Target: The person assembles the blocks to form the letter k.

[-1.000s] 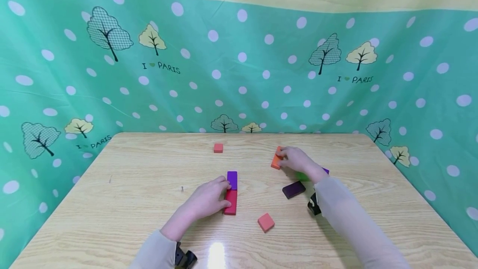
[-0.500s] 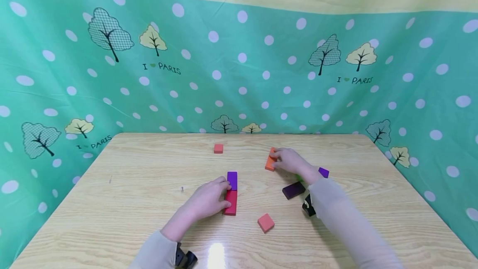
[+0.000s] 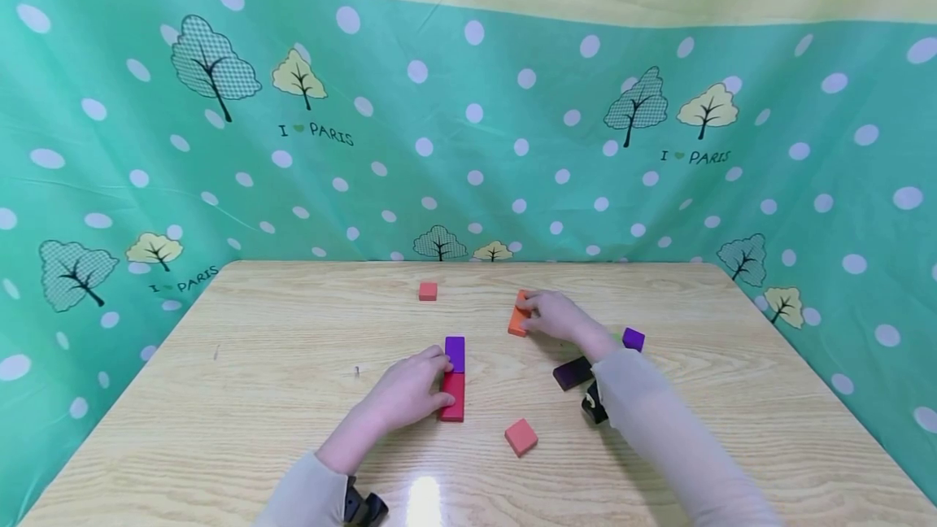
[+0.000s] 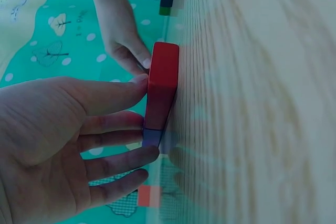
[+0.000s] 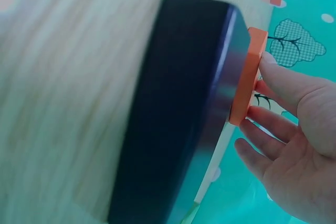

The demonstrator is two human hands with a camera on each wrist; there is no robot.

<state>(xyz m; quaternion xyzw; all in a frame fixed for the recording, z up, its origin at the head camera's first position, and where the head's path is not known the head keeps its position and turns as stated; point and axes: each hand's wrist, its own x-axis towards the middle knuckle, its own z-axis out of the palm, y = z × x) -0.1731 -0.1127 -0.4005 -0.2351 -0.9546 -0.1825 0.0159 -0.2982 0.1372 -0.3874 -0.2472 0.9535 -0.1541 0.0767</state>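
My left hand lies against the left side of two blocks standing end to end. Its thumb touches the red block, and a fingertip meets the purple block beyond it. In the left wrist view the fingers are fairly straight beside the red block. Toward the far right, my right hand rests against the right side of an orange block. The right wrist view shows thumb and fingers touching one side of that orange block, with a dark block nearer the camera.
On the wooden table, the dark block lies below my right wrist, beside a purple block. A green block is mostly hidden by the right forearm. Two coral blocks lie apart, one far, one near.
My right hand has moved left with the orange block sliding along the table. More of the right-hand purple block shows now. My left hand and its blocks have stayed put.
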